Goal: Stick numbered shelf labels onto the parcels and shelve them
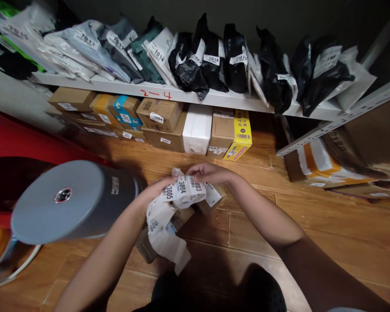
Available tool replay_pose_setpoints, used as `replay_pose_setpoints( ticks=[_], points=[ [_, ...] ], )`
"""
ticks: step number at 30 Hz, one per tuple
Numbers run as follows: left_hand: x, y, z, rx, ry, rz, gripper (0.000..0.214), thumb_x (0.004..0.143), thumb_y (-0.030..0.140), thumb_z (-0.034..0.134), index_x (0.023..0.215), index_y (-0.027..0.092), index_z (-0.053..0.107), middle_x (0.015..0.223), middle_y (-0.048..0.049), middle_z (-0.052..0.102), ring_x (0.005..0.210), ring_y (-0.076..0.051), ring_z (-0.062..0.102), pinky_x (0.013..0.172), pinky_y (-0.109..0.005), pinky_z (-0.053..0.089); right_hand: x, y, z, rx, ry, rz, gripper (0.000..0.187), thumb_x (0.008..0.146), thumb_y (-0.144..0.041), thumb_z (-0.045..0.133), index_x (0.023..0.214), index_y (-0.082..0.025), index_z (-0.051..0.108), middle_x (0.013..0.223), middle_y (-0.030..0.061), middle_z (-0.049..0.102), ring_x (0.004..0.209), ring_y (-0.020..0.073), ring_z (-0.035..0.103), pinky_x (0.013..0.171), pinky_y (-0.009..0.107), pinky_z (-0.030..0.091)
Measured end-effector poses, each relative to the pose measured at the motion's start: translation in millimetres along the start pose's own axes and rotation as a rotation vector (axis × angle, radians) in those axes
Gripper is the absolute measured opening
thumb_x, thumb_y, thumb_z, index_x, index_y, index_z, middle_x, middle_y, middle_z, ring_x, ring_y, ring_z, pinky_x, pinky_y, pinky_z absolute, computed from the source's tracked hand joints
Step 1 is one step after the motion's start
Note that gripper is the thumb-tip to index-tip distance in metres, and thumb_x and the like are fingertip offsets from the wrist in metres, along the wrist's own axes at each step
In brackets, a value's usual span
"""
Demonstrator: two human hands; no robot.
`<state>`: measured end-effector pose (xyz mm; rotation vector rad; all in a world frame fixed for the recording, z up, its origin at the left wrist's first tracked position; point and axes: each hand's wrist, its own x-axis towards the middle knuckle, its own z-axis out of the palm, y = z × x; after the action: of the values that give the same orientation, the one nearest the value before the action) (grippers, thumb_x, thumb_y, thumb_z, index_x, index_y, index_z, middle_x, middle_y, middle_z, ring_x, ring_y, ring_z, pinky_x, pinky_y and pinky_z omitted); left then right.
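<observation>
A long strip of white number labels, printed 3005, 3004 and a partly covered number, stretches between my two hands and curls down toward the floor. My left hand grips its left side, with some fingers hidden behind the paper. At the upper right end, the fingers of my right hand are pinched on the strip. Beneath my hands lie small cardboard boxes; one box is half covered by the hanging strip, and a white label shows on another by my right wrist.
A white metal shelf marked 2-4 carries labelled bags, among them a black bag. Below it stand several cardboard boxes and a white box. A grey cylindrical bin is at my left. More cartons sit at right.
</observation>
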<state>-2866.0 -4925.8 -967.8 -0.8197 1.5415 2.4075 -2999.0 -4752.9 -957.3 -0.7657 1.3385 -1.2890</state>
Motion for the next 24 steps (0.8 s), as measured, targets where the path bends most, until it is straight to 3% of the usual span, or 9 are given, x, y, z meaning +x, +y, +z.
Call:
replay_pose_setpoints(
  ticks=[3,6,8,10,13,19,22,24],
  points=[
    [-19,24,-15.3,0.306,0.026,0.11,0.028,0.062,0.039,0.08,0.073,0.015,0.07,0.065,-0.0045,0.065,0.054,-0.015,0.056,0.049,-0.023,0.042,-11,-6,-16,-0.207,-0.284,0.072,0.046,0.047,-0.031,0.087,0.089,-0.019,0.072,0.083,-0.0004,0.073,0.071,0.014,0.064,0.062,0.023,0.048],
    [-43,49,-28.7,0.583,0.223,0.382,0.037,0.059,0.033,0.082,0.091,0.017,0.072,0.072,-0.0016,0.064,0.063,-0.014,0.056,0.053,-0.019,0.043,-23,-8,-24,-0.387,-0.351,0.137,0.043,0.041,-0.028,0.088,0.082,-0.019,0.075,0.076,-0.0013,0.074,0.062,0.013,0.063,0.056,0.021,0.047],
    [-60,61,-33.6,0.684,0.24,0.389,0.035,0.06,0.031,0.082,0.091,0.017,0.073,0.073,-0.0019,0.065,0.066,-0.016,0.056,0.055,-0.019,0.043,-32,-11,-25,-0.44,-0.384,0.193,0.038,0.044,-0.029,0.087,0.078,-0.018,0.076,0.07,-0.0015,0.074,0.057,0.0125,0.062,0.054,0.021,0.047],
    [-77,69,-35.9,0.761,0.162,0.331,0.02,0.064,0.032,0.079,0.076,0.018,0.073,0.068,-0.0023,0.064,0.063,-0.015,0.055,0.053,-0.019,0.041,-45,-20,-26,-0.432,-0.385,0.214,0.033,0.052,-0.031,0.085,0.081,-0.017,0.076,0.074,-0.0001,0.075,0.06,0.013,0.063,0.057,0.022,0.049],
    [-96,71,-36.8,0.833,0.077,0.325,0.02,0.069,0.035,0.075,0.061,0.018,0.068,0.06,-0.0014,0.06,0.058,-0.014,0.051,0.05,-0.019,0.037,-67,-41,-30,-0.364,-0.287,0.161,0.03,0.064,-0.032,0.079,0.09,-0.018,0.075,0.086,0.002,0.075,0.07,0.0139,0.066,0.065,0.024,0.051],
    [-107,72,-29.9,0.721,-0.014,0.324,0.022,0.078,0.038,0.067,0.067,0.019,0.069,0.062,-0.0019,0.063,0.057,-0.014,0.054,0.052,-0.02,0.042,-98,-93,-43,-0.315,0.059,-0.034,0.021,0.075,-0.034,0.071,0.087,-0.018,0.071,0.08,0.0005,0.071,0.067,0.0121,0.063,0.06,0.024,0.047],
    [-101,83,-7.6,0.713,-0.252,0.244,0.016,0.076,0.035,0.068,0.081,0.02,0.074,0.08,-0.0069,0.07,0.076,-0.022,0.064,0.064,-0.027,0.049,-93,-122,-32,-0.409,0.131,-0.135,0.021,0.077,-0.037,0.068,0.089,-0.019,0.071,0.08,-0.0001,0.071,0.066,0.0114,0.061,0.06,0.023,0.045],
    [-95,97,19.0,0.664,-0.374,0.247,0.029,0.072,0.032,0.072,0.1,0.021,0.073,0.098,-0.0092,0.071,0.092,-0.026,0.064,0.075,-0.031,0.051,-85,-143,-17,-0.556,0.116,-0.197,0.02,0.077,-0.036,0.069,0.087,-0.019,0.073,0.076,-0.0005,0.07,0.063,0.0107,0.058,0.058,0.023,0.042]
  ],
)
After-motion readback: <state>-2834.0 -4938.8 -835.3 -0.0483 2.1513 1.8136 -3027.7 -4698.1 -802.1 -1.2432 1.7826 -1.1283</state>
